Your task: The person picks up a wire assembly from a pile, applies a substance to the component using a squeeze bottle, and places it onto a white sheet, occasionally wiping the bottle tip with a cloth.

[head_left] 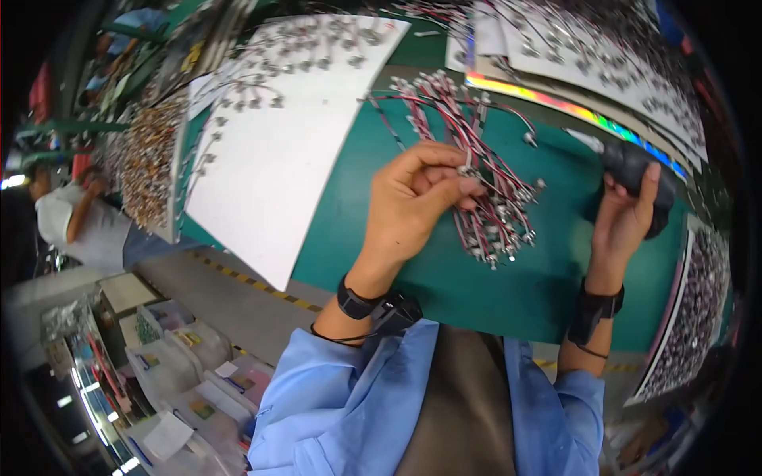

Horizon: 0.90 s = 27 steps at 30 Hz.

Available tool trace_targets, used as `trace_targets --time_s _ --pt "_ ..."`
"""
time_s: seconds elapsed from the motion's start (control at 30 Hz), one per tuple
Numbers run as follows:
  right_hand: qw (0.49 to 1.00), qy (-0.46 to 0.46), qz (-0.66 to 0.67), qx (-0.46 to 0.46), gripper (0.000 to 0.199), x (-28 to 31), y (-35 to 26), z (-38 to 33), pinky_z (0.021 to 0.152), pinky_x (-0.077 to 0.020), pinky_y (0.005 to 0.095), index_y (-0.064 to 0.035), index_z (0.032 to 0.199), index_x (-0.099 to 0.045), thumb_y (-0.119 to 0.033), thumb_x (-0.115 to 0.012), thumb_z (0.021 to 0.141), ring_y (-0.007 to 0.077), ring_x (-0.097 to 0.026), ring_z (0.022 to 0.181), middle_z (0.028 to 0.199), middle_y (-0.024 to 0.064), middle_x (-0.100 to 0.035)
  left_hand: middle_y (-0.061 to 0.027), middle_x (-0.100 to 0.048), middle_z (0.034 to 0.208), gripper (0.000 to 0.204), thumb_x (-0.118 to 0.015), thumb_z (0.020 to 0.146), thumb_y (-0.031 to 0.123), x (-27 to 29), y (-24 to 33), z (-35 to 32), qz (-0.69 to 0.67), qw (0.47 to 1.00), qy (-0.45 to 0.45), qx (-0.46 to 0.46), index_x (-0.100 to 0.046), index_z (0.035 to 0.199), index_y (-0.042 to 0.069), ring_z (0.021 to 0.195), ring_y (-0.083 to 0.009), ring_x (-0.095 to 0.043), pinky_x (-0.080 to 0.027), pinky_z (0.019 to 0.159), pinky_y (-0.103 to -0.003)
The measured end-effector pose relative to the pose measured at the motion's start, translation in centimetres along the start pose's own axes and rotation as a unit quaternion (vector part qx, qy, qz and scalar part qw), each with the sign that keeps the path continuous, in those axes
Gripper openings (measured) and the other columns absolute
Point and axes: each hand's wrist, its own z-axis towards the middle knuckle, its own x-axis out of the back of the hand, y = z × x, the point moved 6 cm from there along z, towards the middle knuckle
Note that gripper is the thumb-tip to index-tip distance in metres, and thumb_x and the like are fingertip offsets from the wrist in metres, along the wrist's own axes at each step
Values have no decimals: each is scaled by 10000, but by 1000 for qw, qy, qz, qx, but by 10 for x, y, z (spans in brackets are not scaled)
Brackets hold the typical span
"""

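My left hand (417,198) is over the middle of the green work mat, thumb and fingertips pinched on a small silvery metal part (468,170) with thin wires. Its far side is hidden by my fingers. Right beside and under that hand lies a loose bundle of red, black and white wires (452,111) with white connectors at the far end and small metal parts at the near end. Off to the right, my right hand (623,218) is closed round a black tool with a pale pointed tip (635,170). The tip points left, apart from the wires.
A white board (274,159) with rows of wired metal parts lies at the left of the green mat (365,270). More loaded sheets (587,47) are stacked at the back right. A tray of small parts (686,317) borders the right edge. Clear plastic bins (182,349) stand lower left; another person (71,210) sits beyond.
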Motion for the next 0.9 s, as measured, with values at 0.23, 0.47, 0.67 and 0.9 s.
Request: trace_targets --time_s 0.23,0.47,0.67,0.9 --pt "998 57 0 4 179 1 -8 -3 570 -372 229 -39 890 -501 -214 -524 855 78 -380 552 779 31 -519 -105 -536 940 154 -559 741 -66 70 69 -29 127 979 125 -101 -545 894 -48 693 -144 -579 -508 581 -240" --pt "997 67 -22 -15 195 -7 -6 -3 570 -369 227 -31 862 -504 -225 -529 853 78 -366 533 758 25 -509 -111 -601 732 207 -611 719 32 228 137 -24 339 847 376 -162 -575 903 -56 632 -160 -596 -489 532 -240" --pt "997 62 -49 -13 203 -13 -2 -3 571 -366 224 -31 860 -508 -233 -528 853 70 -368 526 728 15 -501 -129 -626 720 229 -645 677 126 336 122 20 513 737 432 -84 -613 834 -38 632 -189 -609 -475 569 -275" --pt "996 65 -58 -19 205 -13 2 -3 571 -366 222 -33 868 -511 -237 -527 853 66 -380 521 721 9 -503 -137 -633 743 247 -647 668 202 358 106 43 539 715 444 -30 -635 815 3 663 -255 -611 -467 646 -316"
